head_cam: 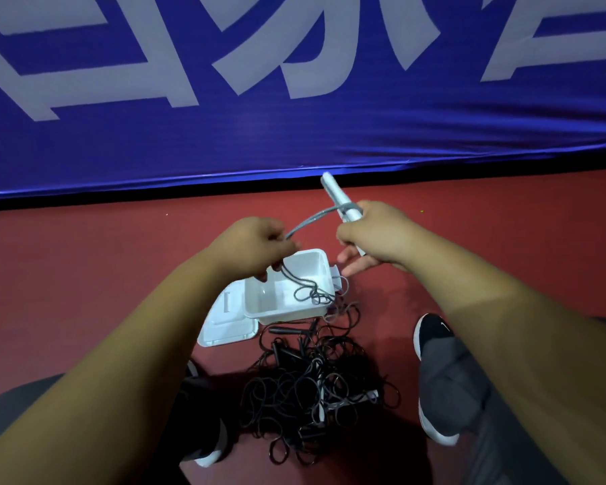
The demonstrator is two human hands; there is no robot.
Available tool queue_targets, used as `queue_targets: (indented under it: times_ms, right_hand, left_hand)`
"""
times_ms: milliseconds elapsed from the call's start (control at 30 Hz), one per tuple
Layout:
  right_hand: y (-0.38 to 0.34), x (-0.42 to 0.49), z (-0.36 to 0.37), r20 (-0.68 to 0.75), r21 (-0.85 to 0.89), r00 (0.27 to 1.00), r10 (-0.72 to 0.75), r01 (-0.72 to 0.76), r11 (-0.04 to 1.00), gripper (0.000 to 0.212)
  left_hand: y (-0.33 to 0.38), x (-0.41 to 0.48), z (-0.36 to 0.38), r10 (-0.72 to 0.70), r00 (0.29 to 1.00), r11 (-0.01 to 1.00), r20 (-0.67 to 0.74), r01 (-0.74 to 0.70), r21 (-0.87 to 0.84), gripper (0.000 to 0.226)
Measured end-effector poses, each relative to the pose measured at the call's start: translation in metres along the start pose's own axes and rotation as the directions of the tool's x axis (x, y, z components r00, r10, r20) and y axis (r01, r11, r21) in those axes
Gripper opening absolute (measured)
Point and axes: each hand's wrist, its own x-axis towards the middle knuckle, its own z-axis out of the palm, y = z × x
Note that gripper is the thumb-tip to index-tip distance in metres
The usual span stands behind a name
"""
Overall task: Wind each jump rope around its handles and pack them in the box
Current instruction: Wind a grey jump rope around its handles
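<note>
My right hand (375, 236) grips the pale handles (335, 194), held up above the floor (84, 274) just past the open white box (324, 271). The grey rope (312, 220) wraps round the handles and runs to my left hand (256, 246), which pinches it over the box. The slack drops inside. A black rope tangle (312, 386) lies nearer me.

Grips pale handles (333, 190) in right hand (371, 236), at 1 o'clock of white box (280, 311). Pinches grey rope (312, 220) in left hand (256, 246). At 6 o'clock of box: black rope tangle (315, 390); at 7 o'clock: lid (224, 320), on red floor (84, 274).
</note>
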Motion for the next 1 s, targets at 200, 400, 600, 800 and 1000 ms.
queue_targets:
  times_ms: [200, 400, 600, 800, 1000]
  right_hand:
    - [-0.011, -0.002, -0.011, -0.017, 0.104, 0.999, -0.049, 0.050, 0.993, 0.016]
    - [-0.009, -0.010, -0.016, 0.067, 0.021, 0.997, -0.029, 0.028, 0.999, 0.022]
    - [-0.002, -0.010, -0.024, 0.059, 0.007, 0.998, -0.037, 0.037, 0.999, 0.025]
    - [0.003, -0.013, -0.029, 0.211, -0.100, 0.978, 0.000, 0.022, 0.995, 0.036]
    - [0.010, -0.010, -0.028, 0.265, -0.277, 0.958, 0.111, -0.035, 0.960, 0.033]
  left_hand:
    - [-0.003, -0.007, -0.021, 0.264, 0.891, 0.932, 0.370, -0.136, -0.337, 0.021]
    - [-0.009, -0.008, -0.016, 0.112, 0.793, 0.979, 0.599, 0.014, -0.201, 0.026]
    - [-0.001, -0.015, -0.029, 0.138, 0.916, 0.899, 0.377, 0.044, -0.436, 0.026]
    - [0.003, -0.016, -0.037, 0.634, 0.682, 0.486, 0.364, 0.014, -0.874, 0.035]
    - [0.008, -0.014, -0.030, 0.480, 0.778, 0.589, 0.406, 0.057, -0.806, 0.029]
